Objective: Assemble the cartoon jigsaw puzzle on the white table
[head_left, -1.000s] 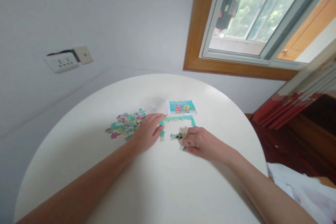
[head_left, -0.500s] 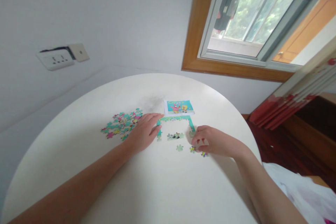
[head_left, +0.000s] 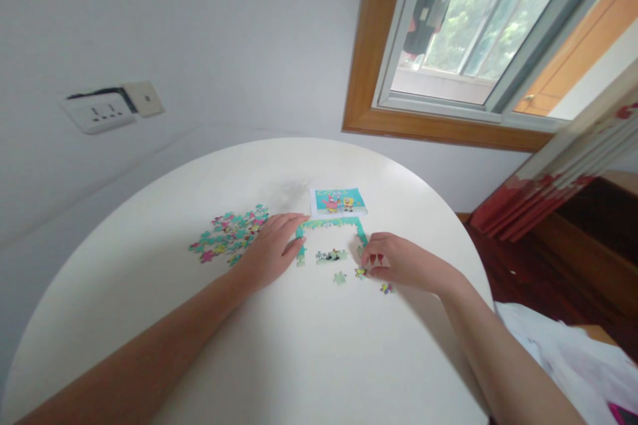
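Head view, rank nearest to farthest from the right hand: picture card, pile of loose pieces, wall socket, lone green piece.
From the right hand:
1. lone green piece, just left of the hand.
2. picture card, farther back on the table.
3. pile of loose pieces, well to the left.
4. wall socket, far left, up on the wall.

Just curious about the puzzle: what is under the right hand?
At the fingertips of the right hand a yellowish puzzle piece shows, and a purplish piece at its near edge, on the white table. Anything beneath the palm is covered.
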### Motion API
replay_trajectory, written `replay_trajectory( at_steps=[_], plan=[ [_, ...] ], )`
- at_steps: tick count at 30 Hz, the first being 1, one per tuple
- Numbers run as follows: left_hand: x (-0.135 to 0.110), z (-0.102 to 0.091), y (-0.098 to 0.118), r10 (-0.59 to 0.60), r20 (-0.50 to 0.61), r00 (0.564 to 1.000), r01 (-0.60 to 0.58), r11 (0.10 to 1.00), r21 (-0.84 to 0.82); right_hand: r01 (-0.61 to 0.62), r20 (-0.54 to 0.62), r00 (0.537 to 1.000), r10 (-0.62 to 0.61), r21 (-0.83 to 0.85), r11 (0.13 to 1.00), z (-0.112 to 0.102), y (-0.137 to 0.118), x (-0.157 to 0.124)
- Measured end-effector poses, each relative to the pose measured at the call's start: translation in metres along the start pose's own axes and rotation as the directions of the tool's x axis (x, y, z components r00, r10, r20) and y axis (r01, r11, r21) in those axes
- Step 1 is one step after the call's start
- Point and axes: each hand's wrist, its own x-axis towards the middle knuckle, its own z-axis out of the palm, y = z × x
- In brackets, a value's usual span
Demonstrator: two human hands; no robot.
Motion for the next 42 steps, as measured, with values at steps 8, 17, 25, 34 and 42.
replay_trajectory(
  at_steps=[8,17,25,34,42],
  plan=[
    [0.000,-0.001,0.002,-0.010,0.000,1.000,0.010,1.000,-0.011,0.013,-0.050,0.999,-0.013,-0.002,1.000,0.005,0.002,0.002],
    [0.000,-0.001,0.002,-0.003,-0.014,1.000,0.003,1.000,-0.019,0.012,-0.067,0.998,-0.012,-0.005,1.000,0.002,-0.009,0.003],
    [-0.001,0.000,0.000,-0.001,-0.017,1.000,0.001,1.000,-0.010,0.164,-0.059,0.985,-0.165,-0.017,0.986,0.016,-0.018,0.009],
    [-0.001,0.002,-0.002,-0.008,-0.016,1.000,0.008,1.000,-0.011,0.187,-0.081,0.979,-0.188,-0.013,0.982,0.021,-0.018,0.013],
    [-0.001,-0.006,0.006,0.010,-0.026,1.000,-0.010,1.000,0.007,0.192,-0.105,0.977,-0.183,0.083,0.978,0.025,-0.019,0.015]
  ],
)
